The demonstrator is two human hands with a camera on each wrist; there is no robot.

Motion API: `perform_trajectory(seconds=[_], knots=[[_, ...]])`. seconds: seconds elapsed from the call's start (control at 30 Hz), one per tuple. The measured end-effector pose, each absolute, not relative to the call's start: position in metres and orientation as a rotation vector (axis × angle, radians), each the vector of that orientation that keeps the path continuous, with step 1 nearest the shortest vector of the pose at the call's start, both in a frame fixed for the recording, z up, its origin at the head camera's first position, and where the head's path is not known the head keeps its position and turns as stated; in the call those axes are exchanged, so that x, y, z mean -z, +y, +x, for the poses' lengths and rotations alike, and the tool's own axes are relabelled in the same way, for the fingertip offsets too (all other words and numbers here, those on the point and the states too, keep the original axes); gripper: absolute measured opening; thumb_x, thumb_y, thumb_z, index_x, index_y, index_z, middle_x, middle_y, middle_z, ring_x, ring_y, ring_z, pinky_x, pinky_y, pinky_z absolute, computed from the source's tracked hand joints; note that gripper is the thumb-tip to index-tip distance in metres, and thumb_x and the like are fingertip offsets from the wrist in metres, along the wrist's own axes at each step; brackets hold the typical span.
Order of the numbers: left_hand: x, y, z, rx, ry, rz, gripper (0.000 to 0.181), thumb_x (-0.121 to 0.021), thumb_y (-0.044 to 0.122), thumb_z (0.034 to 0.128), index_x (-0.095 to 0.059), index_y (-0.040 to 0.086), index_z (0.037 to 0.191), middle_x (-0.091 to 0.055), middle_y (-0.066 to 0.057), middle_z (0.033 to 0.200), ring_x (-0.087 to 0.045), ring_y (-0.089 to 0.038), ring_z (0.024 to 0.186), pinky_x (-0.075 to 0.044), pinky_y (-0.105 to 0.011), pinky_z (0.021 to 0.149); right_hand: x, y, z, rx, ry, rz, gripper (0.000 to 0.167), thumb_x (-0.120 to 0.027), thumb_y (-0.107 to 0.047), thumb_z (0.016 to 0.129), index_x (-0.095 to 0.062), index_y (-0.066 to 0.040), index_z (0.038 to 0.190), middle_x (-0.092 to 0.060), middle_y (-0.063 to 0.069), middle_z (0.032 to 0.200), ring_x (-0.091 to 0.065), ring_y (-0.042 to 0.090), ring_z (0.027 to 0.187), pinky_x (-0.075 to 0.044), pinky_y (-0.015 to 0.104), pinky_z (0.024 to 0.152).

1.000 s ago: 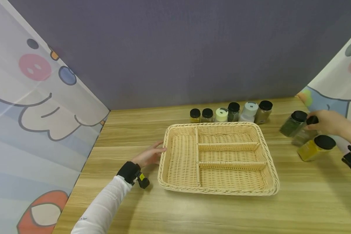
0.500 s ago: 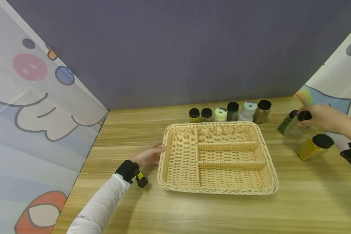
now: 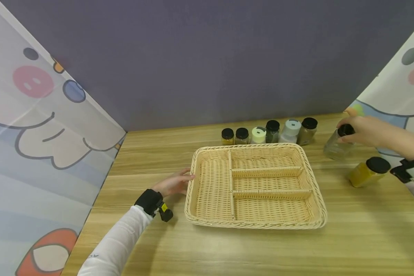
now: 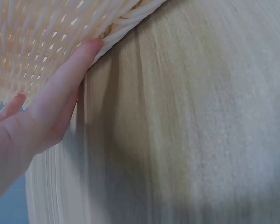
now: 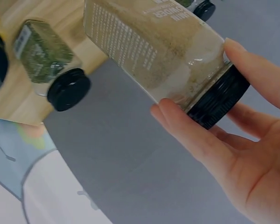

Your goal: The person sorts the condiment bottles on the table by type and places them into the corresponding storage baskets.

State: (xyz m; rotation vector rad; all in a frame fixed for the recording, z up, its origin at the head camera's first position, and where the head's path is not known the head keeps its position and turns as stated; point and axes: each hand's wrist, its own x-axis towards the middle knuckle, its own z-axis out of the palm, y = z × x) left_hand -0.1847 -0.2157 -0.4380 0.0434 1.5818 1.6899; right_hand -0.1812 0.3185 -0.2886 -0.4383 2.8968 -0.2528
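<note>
As we look down on the wooden table (image 3: 255,253), we find the person's left hand (image 3: 172,184) at the left side of the wicker basket (image 3: 212,191), in the middle of the head view: its visible fingers are nearly straight, and one fingertip touches the woven rim. We see one long compartment on the basket's left and three smaller ones on its right. Toward the upper right, we see the right hand (image 3: 367,132) holding a jar of brownish powder (image 5: 149,51), fingers and thumb pinching it close by its black lid. The jar leans; we cannot tell whether its base touches the table. In the right wrist view, we spot a jar of green herbs (image 5: 44,51) at the upper left, apart from the held one. Below the right hand in the head view, we notice a yellow jar (image 3: 362,175) near the right edge. Just beyond the basket's top side we count six lidded jars (image 3: 291,132) in a row, with a grey panel (image 3: 207,61) behind them across the upper frame
</note>
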Motion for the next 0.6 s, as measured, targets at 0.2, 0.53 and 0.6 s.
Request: perform_trajectory(seconds=[0.2, 0.53, 0.6], knots=[[0.430, -0.215, -0.182, -1.671, 1.573, 0.079, 0.059, -0.042, 0.015, 0.0931, -0.008, 0.008, 0.140, -0.031, -0.026, 0.134, -0.048, -0.026, 0.108, -0.043, -0.051, 0.086, 0.279, 0.303, -0.189, 0.220, 2.909, -0.492, 0.045, -0.063, -0.015, 0.081, -0.047, 0.015, 0.110, -0.038, 0.040, 0.115, -0.056, 0.033, 0.075, -0.045, 0.039, 0.058], [0.426, -0.215, -0.180, -1.672, 1.558, 0.071, 0.059, -0.042, 0.014, 0.0930, -0.007, 0.008, 0.140, -0.031, -0.024, 0.134, -0.048, -0.024, 0.108, -0.042, -0.050, 0.087, 0.272, 0.265, -0.198, 0.183, 2.910, -0.519, 0.049, -0.064, -0.024, 0.080, -0.049, 0.010, 0.112, -0.051, 0.033, 0.107, -0.056, 0.036, 0.080, -0.046, 0.039, 0.057], [0.429, -0.215, -0.181, -1.676, 1.559, 0.071, 0.059, -0.042, 0.014, 0.0930, -0.007, 0.008, 0.140, -0.031, -0.024, 0.134, -0.048, -0.024, 0.109, -0.042, -0.050, 0.087, 0.272, 0.258, -0.200, 0.205, 2.904, -0.521, 0.048, -0.064, -0.023, 0.080, -0.050, 0.009, 0.113, -0.051, 0.033, 0.108, -0.055, 0.039, 0.083, -0.046, 0.039, 0.058]])
